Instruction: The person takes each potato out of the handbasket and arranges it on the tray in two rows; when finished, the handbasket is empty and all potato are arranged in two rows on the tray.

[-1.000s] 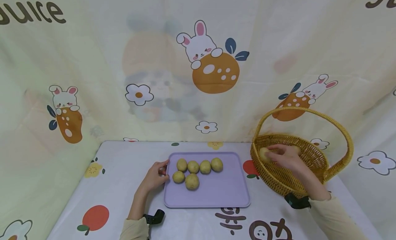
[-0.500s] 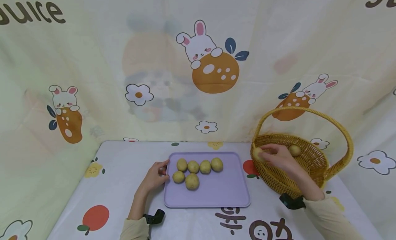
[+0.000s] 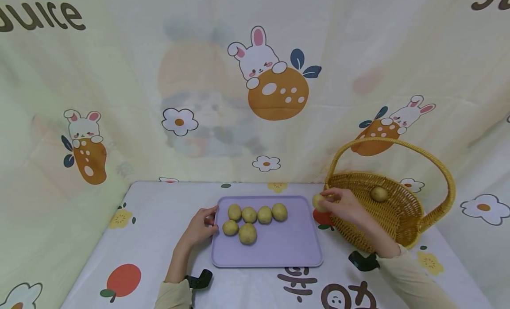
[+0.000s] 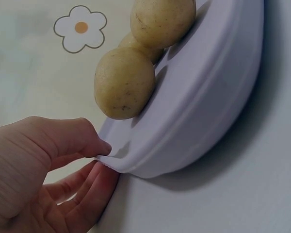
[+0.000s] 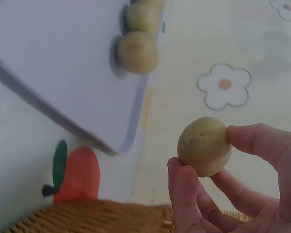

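My right hand [image 3: 345, 206] pinches a small potato [image 5: 204, 146] between thumb and fingertips, just past the left rim of the wicker basket [image 3: 398, 231]. A single potato [image 3: 379, 194] lies inside that basket. Left of it is a lavender tray [image 3: 279, 251] bearing several potatoes: a back row and a pair in front, toward the left side. At the tray's left edge my left hand [image 3: 200, 227] grips the rim, thumb on top and fingers beneath, as the left wrist view shows. A front-left potato [image 4: 124, 82] sits close to that thumb.
The basket's tall arched handle [image 3: 434, 160] rises over its opening. A printed cloth covers the table [image 3: 159, 256], and a printed curtain [image 3: 223, 79] hangs right behind it. Bare tray surface lies at the front and right of the tray.
My right hand has lifted the potato from inside the basket and carried it left over the rim toward the tray. The left hand and the tray have stayed put.
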`<state>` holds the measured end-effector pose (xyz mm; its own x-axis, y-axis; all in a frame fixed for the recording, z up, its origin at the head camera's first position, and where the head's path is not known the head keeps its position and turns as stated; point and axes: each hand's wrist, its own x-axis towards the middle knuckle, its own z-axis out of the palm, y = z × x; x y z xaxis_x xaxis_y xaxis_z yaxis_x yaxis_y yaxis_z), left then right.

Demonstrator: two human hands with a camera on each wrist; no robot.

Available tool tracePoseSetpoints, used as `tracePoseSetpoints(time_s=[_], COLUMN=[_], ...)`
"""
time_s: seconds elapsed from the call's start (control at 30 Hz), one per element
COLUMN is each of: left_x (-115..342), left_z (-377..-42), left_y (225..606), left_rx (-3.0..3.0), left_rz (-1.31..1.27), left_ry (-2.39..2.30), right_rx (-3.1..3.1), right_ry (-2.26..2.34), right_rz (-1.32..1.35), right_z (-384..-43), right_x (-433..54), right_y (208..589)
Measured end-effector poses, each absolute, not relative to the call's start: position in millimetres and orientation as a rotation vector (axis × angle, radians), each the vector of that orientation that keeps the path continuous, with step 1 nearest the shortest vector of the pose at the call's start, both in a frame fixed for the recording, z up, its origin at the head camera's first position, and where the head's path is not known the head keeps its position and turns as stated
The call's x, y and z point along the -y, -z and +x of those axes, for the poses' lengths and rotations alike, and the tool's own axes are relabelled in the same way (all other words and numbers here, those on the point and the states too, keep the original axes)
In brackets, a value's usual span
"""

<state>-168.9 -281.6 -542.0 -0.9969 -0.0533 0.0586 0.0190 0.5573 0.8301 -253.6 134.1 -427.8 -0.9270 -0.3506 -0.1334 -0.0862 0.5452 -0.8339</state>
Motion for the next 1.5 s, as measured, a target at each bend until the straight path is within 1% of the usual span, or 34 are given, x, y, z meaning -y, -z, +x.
tracePoseSetpoints(time_s=[0.27, 0.57, 0.67, 1.0, 1.5], left_x=[282.5, 281.4, 280.6, 280.2, 280.2], left_z=[-165.4, -170.6, -170.2, -170.2, -168.2], left_y=[542.2, 542.7, 541.0, 541.4, 540.2], left_rx=[2.642, 2.698, 2.699, 2.696, 2.672], left_rz=[-0.109, 0.034, 0.046, 0.037, 0.010], left_ry=[1.408, 1.440, 1.446, 1.447, 1.454], right_rx=[-2.489, -2.396, -2.383, -2.371, -2.379], right_ry=[1.347, 1.463, 1.479, 1.495, 1.527], right_rz=[-0.367, -0.308, -0.286, -0.338, -0.327], right_z=[-250.9, -240.1, -237.6, -229.0, -217.2], right_x=[-109.8, -76.4, -67.2, -49.0, -33.4], right_y=[448.7, 478.8, 482.0, 491.0, 507.7])
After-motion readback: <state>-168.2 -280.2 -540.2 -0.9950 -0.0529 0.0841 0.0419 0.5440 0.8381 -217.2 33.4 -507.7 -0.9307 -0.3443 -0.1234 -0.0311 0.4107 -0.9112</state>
